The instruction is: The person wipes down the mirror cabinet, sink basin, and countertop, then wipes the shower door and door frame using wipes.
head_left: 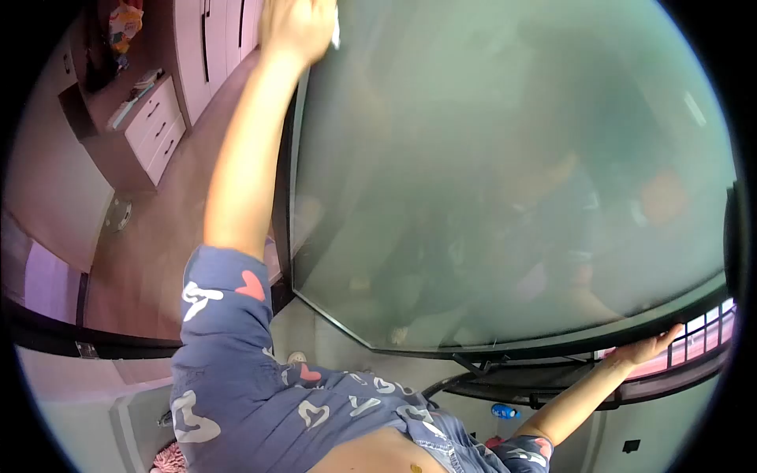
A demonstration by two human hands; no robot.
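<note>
A large, hazy glass pane in a dark window frame fills most of the view, with dim reflections across it. At the top left my left hand is raised to the pane's side edge. A small white edge of what looks like a cloth shows beside its fingers, which are partly cut off by the view. Low on the right, my right hand grips the lower part of the frame, one finger stretched along it; its other fingers are partly hidden.
Behind the left arm stand a drawer cabinet and tall wardrobe doors on a wooden floor. Beneath the frame are a blue object and a dark stay arm. Window bars show at the right.
</note>
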